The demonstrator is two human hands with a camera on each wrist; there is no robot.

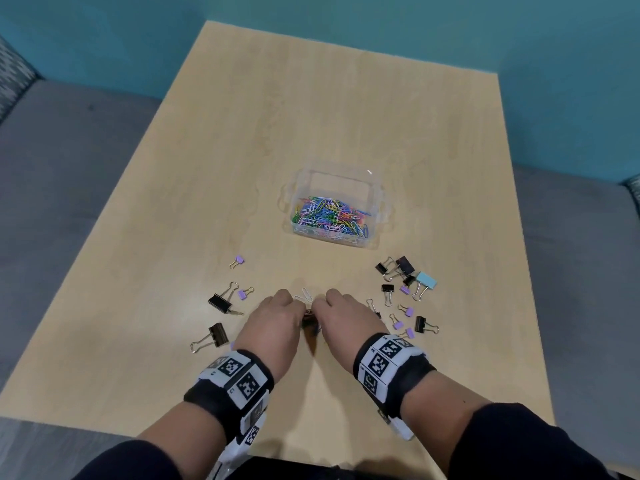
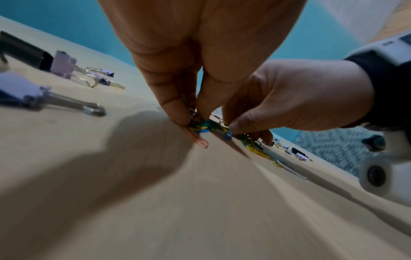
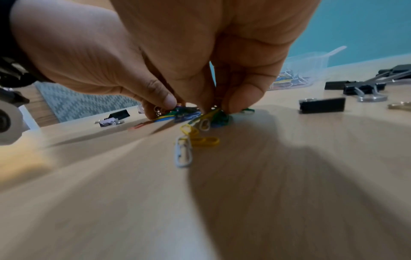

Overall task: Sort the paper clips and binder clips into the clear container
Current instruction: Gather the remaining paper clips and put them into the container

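Observation:
A small heap of coloured paper clips [image 1: 309, 318] lies on the wooden table near its front edge. My left hand [image 1: 294, 308] and right hand [image 1: 320, 306] meet over it, and each pinches clips from the heap between thumb and fingers. The left wrist view shows my left hand [image 2: 189, 119] pinching the green, blue and yellow paper clips [image 2: 205, 126], with the right hand [image 2: 242, 126] beside it. In the right wrist view a yellow clip [image 3: 201, 139] and a white clip [image 3: 183, 154] lie loose in front of my right hand [image 3: 220, 108]. The clear container [image 1: 375, 202] beyond the hands holds many clips.
Black and purple binder clips [image 1: 220, 301] lie scattered left of the hands. More binder clips [image 1: 405, 271], black, purple and one light blue, lie to the right. A white paper clip [image 1: 306, 295] sits just beyond the fingers. The table's far half is bare wood.

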